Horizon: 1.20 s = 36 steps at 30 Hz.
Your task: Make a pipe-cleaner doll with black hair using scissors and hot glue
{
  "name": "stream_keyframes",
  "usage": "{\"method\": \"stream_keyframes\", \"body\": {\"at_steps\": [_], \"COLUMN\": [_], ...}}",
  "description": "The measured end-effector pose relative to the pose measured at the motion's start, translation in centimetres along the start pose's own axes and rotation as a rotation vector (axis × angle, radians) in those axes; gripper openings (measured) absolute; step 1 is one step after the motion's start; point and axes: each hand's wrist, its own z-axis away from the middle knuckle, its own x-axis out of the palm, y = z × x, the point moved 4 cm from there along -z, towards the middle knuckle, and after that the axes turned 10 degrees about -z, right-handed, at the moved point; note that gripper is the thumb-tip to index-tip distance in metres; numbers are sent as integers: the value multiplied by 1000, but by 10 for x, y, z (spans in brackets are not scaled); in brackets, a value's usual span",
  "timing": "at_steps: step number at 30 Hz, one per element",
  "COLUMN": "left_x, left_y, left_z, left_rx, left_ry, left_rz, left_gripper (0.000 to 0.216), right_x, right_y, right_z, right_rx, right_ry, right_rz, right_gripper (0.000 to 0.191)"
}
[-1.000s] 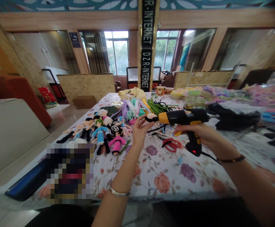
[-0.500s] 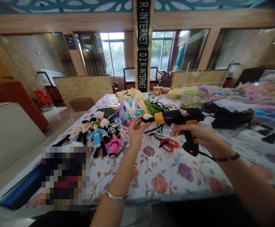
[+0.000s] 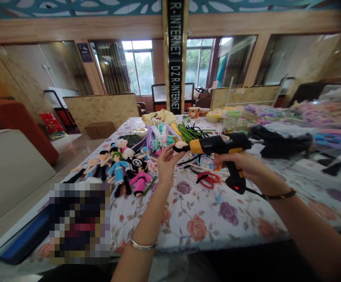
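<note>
Glue gun (image 3: 217, 145) is black and yellow, light (image 3: 236, 187) red. Ball (image 3: 181, 145) is peach and black. Scissors handles (image 3: 211, 179) are red. Tablecloth (image 3: 223, 235) is white with orange, purple flowers (image 3: 197, 228).

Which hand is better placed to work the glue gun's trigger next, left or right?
Probably the right hand: it grips the glue gun by the handle, near the yellow trigger. The left hand holds the small pale-and-black piece at the gun's front end.

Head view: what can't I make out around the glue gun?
All in the head view:
Contact between the glue gun tip and the pale-and-black piece: too small.
The piece's underside: covered by the left hand.
Where the cable leads: hidden behind the right arm.
Lower-left item: pixelated.
</note>
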Motion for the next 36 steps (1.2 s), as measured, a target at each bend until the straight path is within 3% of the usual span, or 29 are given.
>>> {"method": "stream_keyframes", "body": {"at_steps": [36], "left_x": [-1], "left_y": [-1], "left_z": [-1], "left_rx": [6], "left_ry": [7], "left_rz": [-31], "left_gripper": [50], "right_x": [-1], "right_y": [-2], "right_z": [0], "right_rx": [36], "right_ry": [-2], "right_rz": [-1], "right_gripper": [14]}}
